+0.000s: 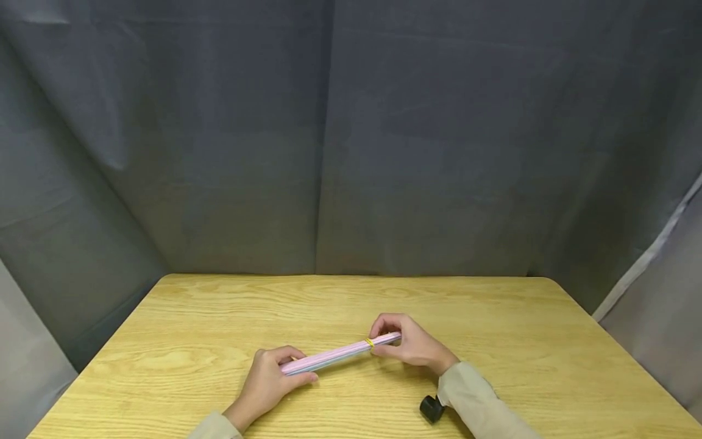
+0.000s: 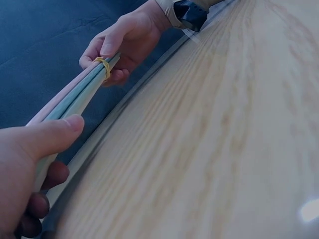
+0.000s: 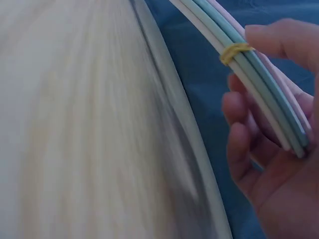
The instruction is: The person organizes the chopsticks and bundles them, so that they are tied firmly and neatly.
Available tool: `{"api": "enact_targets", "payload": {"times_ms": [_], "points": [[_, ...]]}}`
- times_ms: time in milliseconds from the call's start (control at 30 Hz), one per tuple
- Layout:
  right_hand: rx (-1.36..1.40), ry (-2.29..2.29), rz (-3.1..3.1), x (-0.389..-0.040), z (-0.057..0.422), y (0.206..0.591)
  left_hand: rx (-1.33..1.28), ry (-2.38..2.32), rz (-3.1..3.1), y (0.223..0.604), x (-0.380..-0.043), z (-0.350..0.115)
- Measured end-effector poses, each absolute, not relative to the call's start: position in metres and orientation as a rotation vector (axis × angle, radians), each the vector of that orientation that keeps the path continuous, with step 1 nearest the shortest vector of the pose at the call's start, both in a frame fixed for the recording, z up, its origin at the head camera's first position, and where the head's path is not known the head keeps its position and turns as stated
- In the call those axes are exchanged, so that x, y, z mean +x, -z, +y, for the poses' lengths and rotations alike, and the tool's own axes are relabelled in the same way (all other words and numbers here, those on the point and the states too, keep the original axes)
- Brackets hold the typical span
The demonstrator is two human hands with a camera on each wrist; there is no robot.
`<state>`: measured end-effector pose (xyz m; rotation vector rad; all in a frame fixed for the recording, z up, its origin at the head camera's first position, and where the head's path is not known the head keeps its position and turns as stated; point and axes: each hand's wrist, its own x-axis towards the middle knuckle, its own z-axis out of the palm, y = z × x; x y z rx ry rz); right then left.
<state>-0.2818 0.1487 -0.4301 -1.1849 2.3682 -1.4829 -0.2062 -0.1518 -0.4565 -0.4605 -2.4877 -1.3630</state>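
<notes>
A bundle of slim pastel sticks [image 1: 329, 357] in pink, teal and white is held between both hands above the table, its right end raised in the head view. A yellow rubber band [image 1: 370, 342] wraps it near the right end; the band [image 3: 234, 52] shows as several turns in the right wrist view. My left hand [image 1: 269, 375] grips the left end between thumb and fingers, hiding that end. With thumb and fingers, my right hand [image 1: 408, 343] holds the bundle beside the band. The stick ends point into the right palm [image 3: 284, 174].
Wood-grain table [image 1: 219, 317] lies under the hands. A black wrist device [image 1: 431, 409] sits at the right sleeve [image 1: 482, 402]. Dark grey curtains [image 1: 351, 152] hang behind the far table edge and along both sides.
</notes>
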Motion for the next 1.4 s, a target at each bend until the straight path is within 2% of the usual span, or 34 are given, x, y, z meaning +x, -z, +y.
{"api": "enact_targets", "payload": {"times_ms": [900,1233,1400], "points": [[-1.106,1.374,2.434,-0.274,0.145,0.417,-0.529,1.374,-2.446,0.455,-0.206,-0.152],[-1.340,1.079,2.620,-0.265,0.130,0.415,-0.541,1.327,-2.465,0.455,-0.205,-0.149],[-1.366,1.007,2.670,-0.262,0.125,0.414,-0.558,1.313,-2.460,0.456,-0.206,-0.149]]}}
